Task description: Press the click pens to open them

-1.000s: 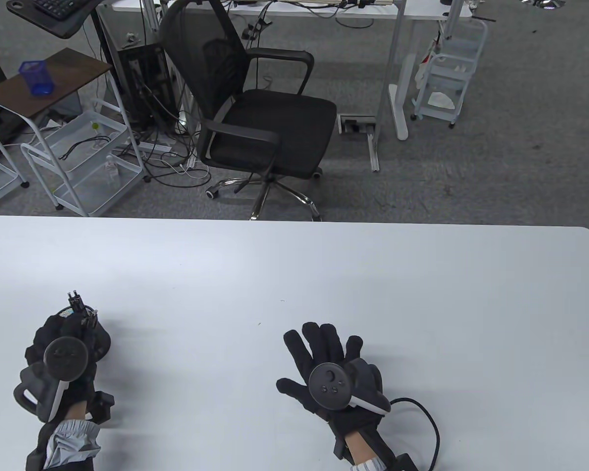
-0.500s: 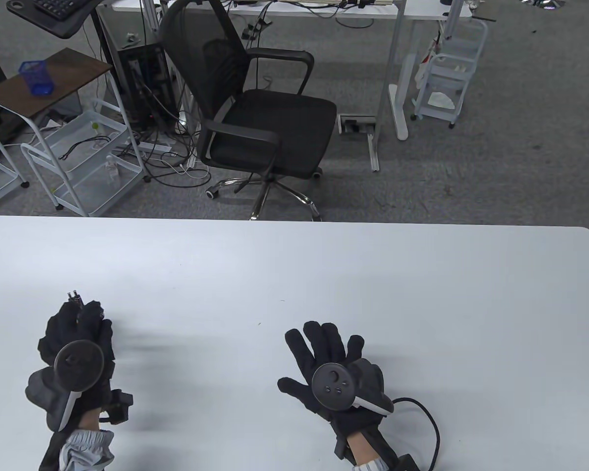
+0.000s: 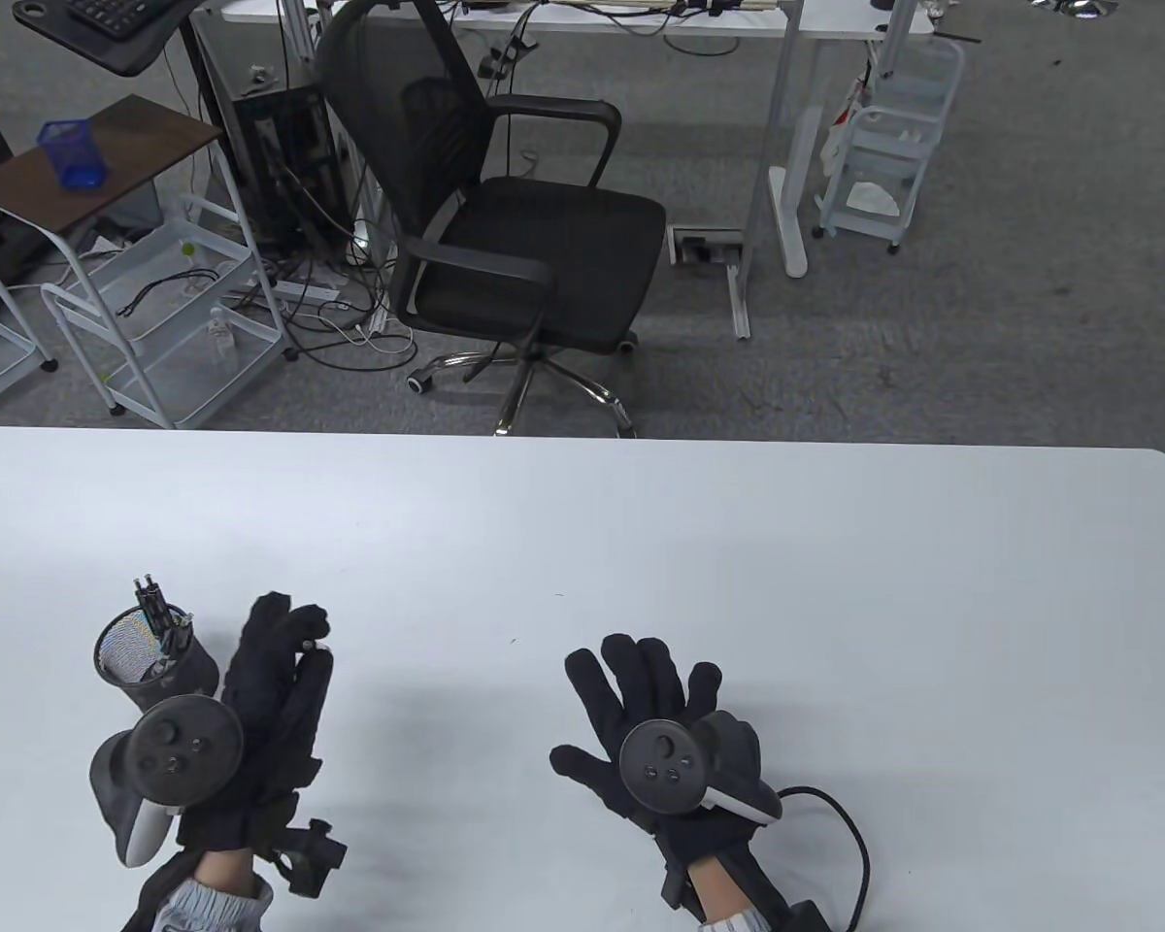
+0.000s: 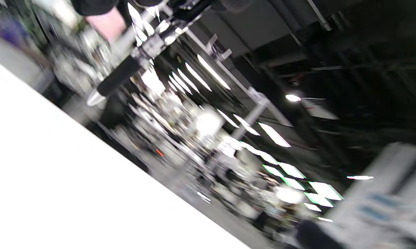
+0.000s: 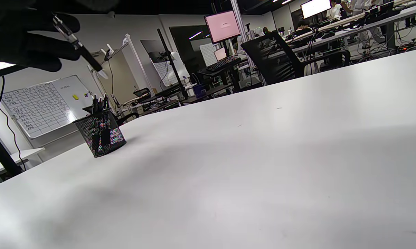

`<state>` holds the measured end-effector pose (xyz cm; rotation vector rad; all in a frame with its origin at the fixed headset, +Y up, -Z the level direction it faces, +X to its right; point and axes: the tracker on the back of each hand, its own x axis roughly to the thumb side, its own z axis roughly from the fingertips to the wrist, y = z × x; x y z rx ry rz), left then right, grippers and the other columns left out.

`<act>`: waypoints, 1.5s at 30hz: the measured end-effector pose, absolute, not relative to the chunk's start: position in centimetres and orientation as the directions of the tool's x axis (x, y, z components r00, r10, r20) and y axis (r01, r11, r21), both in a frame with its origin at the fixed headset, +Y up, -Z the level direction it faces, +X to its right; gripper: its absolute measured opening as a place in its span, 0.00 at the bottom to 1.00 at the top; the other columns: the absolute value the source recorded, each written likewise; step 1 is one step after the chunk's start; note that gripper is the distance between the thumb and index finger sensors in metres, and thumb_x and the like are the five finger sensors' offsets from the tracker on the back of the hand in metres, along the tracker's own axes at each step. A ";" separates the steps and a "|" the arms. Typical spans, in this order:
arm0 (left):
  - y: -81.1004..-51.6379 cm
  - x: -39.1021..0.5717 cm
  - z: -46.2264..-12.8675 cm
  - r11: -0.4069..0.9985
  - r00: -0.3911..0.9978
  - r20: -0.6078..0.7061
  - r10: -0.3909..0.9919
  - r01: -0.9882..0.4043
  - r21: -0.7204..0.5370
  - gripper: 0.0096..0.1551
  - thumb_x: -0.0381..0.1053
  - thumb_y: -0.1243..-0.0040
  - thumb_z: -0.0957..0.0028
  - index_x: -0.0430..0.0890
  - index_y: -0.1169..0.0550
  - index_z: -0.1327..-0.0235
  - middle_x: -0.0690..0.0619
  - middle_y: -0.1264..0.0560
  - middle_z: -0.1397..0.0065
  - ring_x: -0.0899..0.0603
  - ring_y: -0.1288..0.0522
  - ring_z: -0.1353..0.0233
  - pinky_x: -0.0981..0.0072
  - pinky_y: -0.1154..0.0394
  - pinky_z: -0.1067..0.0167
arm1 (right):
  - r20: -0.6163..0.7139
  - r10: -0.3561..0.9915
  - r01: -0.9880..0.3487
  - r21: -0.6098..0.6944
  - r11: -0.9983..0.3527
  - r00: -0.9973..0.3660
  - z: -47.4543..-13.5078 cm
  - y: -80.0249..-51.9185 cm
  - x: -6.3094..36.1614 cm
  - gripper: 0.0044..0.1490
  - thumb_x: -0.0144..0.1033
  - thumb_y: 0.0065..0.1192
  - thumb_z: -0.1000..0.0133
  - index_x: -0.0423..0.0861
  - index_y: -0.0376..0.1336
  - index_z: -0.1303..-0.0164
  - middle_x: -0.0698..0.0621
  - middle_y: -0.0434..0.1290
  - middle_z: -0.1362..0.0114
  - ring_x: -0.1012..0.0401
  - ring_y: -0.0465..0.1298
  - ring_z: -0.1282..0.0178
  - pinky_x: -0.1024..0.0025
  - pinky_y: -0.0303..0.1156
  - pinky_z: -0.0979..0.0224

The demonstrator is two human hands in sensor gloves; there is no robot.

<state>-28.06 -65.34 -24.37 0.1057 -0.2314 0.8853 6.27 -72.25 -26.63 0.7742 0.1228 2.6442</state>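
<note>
1. Grey carpet fills the office beyond the wide white table [image 3: 641, 544]; a black mesh office chair [image 3: 505, 214] stands just behind the table's far edge, with white wire carts and desks further back.
2. On the far wall in the right wrist view hangs a whiteboard [image 5: 42, 103] with a handwritten grid of figures, too small to read; a monitor [image 5: 222, 26] glows pink, its text illegible.
3. Right hand [image 3: 655, 718], in a black sensor glove with a round dark tracker on its back, lies flat on the table with fingers spread wide, holding nothing. Its cable loops off the bottom edge of the table view.
4. Left hand [image 3: 272, 709], gloved and tracked the same way, is raised just right of the cup, fingertips gathered around a slim black-and-clear click pen [image 5: 78, 45]. The right wrist view shows that pen tilted, its silver tip pointing down to the right.
5. Black wire-mesh pen cup [image 3: 150, 660] stands upright near the table's left front, beside the left hand.
6. Several dark click pens [image 3: 160, 607] stick up from the cup; their number is hard to count.
7. Motion blur smears the left wrist view; only the pen's black grip and silver tip [image 4: 114, 81] read clearly.
</note>
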 end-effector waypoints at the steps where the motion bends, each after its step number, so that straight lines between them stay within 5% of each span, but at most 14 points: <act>1: -65.8 -27.5 -24.7 0.554 0.510 0.275 0.815 -0.824 -0.117 0.25 0.50 0.65 0.21 0.58 0.50 0.14 0.28 0.57 0.09 0.11 0.51 0.18 0.20 0.51 0.25 | 0.506 0.379 -0.332 0.185 -0.925 -0.775 -26.6 -72.2 6.2 0.52 0.60 0.42 0.31 0.46 0.30 0.07 0.32 0.26 0.09 0.30 0.29 0.14 0.19 0.19 0.33; 7: -68.2 -25.2 -25.5 0.195 0.092 0.259 0.962 -0.892 -0.408 0.25 0.50 0.68 0.21 0.59 0.53 0.15 0.29 0.59 0.09 0.13 0.53 0.17 0.21 0.50 0.23 | 0.507 0.375 -0.331 0.180 -0.926 -0.776 -26.5 -72.1 6.2 0.52 0.60 0.42 0.31 0.46 0.30 0.07 0.33 0.26 0.09 0.30 0.29 0.14 0.19 0.19 0.33; 12: -69.9 -23.5 -26.1 -0.062 -0.205 0.145 0.968 -0.753 -0.655 0.25 0.52 0.72 0.21 0.61 0.58 0.16 0.32 0.57 0.08 0.14 0.56 0.16 0.22 0.52 0.22 | 0.505 0.380 -0.340 0.174 -0.924 -0.775 -26.5 -72.0 6.4 0.52 0.60 0.42 0.31 0.46 0.31 0.07 0.32 0.26 0.09 0.30 0.29 0.14 0.19 0.20 0.33; 17: -71.5 -22.4 -26.4 -0.270 -0.388 0.019 0.921 -0.676 -0.686 0.25 0.52 0.75 0.22 0.61 0.61 0.17 0.41 0.47 0.11 0.20 0.48 0.13 0.21 0.47 0.23 | 0.507 0.379 -0.338 0.175 -0.925 -0.774 -26.5 -72.0 6.4 0.52 0.60 0.42 0.31 0.46 0.30 0.07 0.32 0.26 0.09 0.30 0.29 0.14 0.19 0.19 0.33; 22: -72.3 -21.9 -26.4 -0.361 -0.441 -0.054 0.896 -0.651 -0.668 0.28 0.52 0.78 0.22 0.62 0.68 0.17 0.47 0.44 0.21 0.34 0.38 0.19 0.26 0.43 0.21 | 0.508 0.383 -0.345 0.172 -0.923 -0.772 -26.4 -71.8 6.5 0.52 0.60 0.42 0.31 0.46 0.31 0.07 0.32 0.26 0.09 0.30 0.29 0.14 0.19 0.19 0.33; 25: -72.9 -21.9 -26.3 -0.379 -0.435 -0.076 0.897 -0.668 -0.641 0.33 0.63 0.79 0.22 0.57 0.70 0.16 0.50 0.42 0.25 0.41 0.35 0.26 0.35 0.38 0.20 | 0.509 0.383 -0.348 0.168 -0.922 -0.770 -26.4 -71.8 6.5 0.52 0.60 0.42 0.31 0.46 0.31 0.07 0.32 0.26 0.09 0.30 0.29 0.14 0.19 0.19 0.33; 28: -73.6 -22.3 -26.1 -0.395 -0.411 -0.104 0.906 -0.728 -0.560 0.40 0.73 0.81 0.26 0.48 0.54 0.12 0.52 0.33 0.33 0.46 0.28 0.37 0.48 0.26 0.31 | 0.510 0.383 -0.348 0.168 -0.922 -0.770 -26.4 -71.7 6.5 0.52 0.60 0.41 0.31 0.46 0.31 0.07 0.32 0.26 0.09 0.30 0.29 0.14 0.19 0.19 0.33; 32: -74.6 -22.8 -26.1 -0.446 -0.425 -0.158 0.891 -0.757 -0.477 0.43 0.77 0.82 0.28 0.46 0.33 0.28 0.62 0.25 0.51 0.55 0.23 0.53 0.60 0.19 0.47 | 0.512 0.382 -0.347 0.167 -0.923 -0.770 -26.3 -71.7 6.5 0.52 0.60 0.42 0.31 0.46 0.31 0.07 0.32 0.26 0.09 0.30 0.29 0.14 0.19 0.19 0.33; 45: -75.3 -22.3 -26.2 -0.506 -0.480 -0.192 0.856 -0.701 -0.503 0.39 0.74 0.80 0.27 0.48 0.27 0.39 0.64 0.24 0.60 0.57 0.23 0.61 0.64 0.18 0.54 | 0.513 0.380 -0.344 0.168 -0.924 -0.770 -26.3 -71.6 6.5 0.52 0.60 0.42 0.31 0.46 0.31 0.07 0.32 0.26 0.09 0.30 0.29 0.14 0.19 0.19 0.33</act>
